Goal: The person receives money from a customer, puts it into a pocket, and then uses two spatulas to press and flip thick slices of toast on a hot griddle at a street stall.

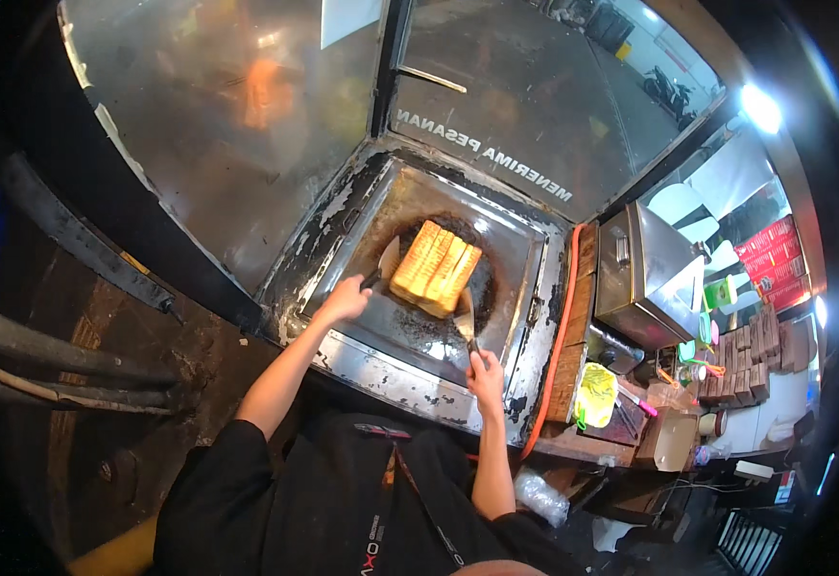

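A block of toasted bread slices (pixel 436 268), golden brown and pressed side by side, rests on the flat metal griddle (pixel 405 345). My left hand (pixel 347 297) grips the dark handle of a broad metal spatula (pixel 389 258), whose blade stands against the bread's left side. In my right hand (pixel 486 376) is the handle of a second metal spatula (pixel 465 315). Its blade meets the bread's lower right corner; whether it reaches underneath is hidden. Around the bread the griddle is darkly scorched.
Glass panes (pixel 491 137) rise behind and left of the griddle. An orange hose (pixel 562 342) runs along its right side. Farther right are a stainless-steel box (pixel 632 277), a yellow-green cloth (pixel 596 394), an open cardboard box (pixel 668 441) and stacked brown boxes (pixel 740 367).
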`<state>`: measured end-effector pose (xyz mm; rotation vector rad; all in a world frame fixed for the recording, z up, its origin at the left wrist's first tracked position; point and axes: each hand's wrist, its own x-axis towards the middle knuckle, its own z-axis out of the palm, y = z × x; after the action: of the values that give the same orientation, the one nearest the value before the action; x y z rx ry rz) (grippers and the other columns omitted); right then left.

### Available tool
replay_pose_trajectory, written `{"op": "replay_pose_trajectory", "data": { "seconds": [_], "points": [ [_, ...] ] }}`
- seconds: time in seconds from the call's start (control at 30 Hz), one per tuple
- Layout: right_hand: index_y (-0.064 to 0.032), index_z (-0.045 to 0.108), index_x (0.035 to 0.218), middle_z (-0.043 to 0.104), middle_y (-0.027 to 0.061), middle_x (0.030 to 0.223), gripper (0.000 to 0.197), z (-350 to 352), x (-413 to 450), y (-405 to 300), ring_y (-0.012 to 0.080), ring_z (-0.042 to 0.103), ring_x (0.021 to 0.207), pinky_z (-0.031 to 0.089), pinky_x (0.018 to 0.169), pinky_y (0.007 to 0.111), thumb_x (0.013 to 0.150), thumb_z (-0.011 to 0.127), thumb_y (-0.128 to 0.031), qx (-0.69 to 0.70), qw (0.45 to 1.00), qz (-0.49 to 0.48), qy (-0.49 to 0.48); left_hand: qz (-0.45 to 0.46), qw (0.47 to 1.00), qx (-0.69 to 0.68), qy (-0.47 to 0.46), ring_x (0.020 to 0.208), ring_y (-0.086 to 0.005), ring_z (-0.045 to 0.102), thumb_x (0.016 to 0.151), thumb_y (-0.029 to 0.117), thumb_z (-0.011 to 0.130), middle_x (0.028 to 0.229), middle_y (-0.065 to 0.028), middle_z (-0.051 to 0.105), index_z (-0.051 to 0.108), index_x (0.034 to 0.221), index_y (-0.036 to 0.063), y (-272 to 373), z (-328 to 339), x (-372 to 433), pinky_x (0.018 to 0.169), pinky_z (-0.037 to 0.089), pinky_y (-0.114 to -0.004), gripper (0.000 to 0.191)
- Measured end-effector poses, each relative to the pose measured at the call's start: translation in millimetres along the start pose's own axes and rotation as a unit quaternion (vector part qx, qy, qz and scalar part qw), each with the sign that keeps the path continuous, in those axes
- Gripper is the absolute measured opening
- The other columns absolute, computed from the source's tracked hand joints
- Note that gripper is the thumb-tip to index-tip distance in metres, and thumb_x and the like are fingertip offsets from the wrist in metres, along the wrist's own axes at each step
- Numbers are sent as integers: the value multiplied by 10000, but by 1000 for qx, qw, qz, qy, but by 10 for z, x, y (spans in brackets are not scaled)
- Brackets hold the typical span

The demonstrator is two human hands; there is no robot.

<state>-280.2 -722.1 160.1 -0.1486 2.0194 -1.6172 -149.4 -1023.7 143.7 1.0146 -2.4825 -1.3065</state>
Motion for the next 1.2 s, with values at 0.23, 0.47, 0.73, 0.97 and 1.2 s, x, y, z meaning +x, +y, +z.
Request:
{"op": "replay_pose_trajectory", "data": {
  "seconds": [0.23,0.47,0.73,0.97,1.2],
  "points": [
    [-52,536,1059,490,1,597,217,-345,-764,-174,24,340,394,236,347,183,882,546,-178,55,992,93,-71,54,996,62,-47,922,-427,552,806,200,565,927,-276,585,527,1028,-12,117,-86,-231,797,437,-470,309],
    [-45,516,1093,490,-2,612,261,-269,-398,1,32,352,405,258,353,191,880,543,-194,90,994,48,29,-146,928,-305,-156,435,-65,405,861,171,542,606,8,470,523,898,60,94,59,-945,381,305,-216,119],
    [-36,541,1037,488,-2,575,236,-28,-596,135,51,390,408,285,353,213,868,562,-200,-23,999,-2,44,-118,971,-196,-62,536,-158,493,844,175,541,668,-73,528,522,887,22,102,122,-446,481,383,-292,160],
    [-103,599,1073,634,112,737,341,-208,-545,62,214,600,659,452,602,324,759,659,-220,-288,950,-121,-19,-2,987,89,-130,765,-336,615,803,221,581,827,-220,618,562,1023,6,274,-235,66,662,477,-389,308],
    [-155,618,1044,627,114,865,394,505,87,-156,312,597,832,462,699,388,661,703,-114,-366,898,-241,49,9,985,112,-135,796,-330,613,790,216,597,836,-208,625,569,1062,30,300,-212,93,715,473,-397,331]
  ]
}}
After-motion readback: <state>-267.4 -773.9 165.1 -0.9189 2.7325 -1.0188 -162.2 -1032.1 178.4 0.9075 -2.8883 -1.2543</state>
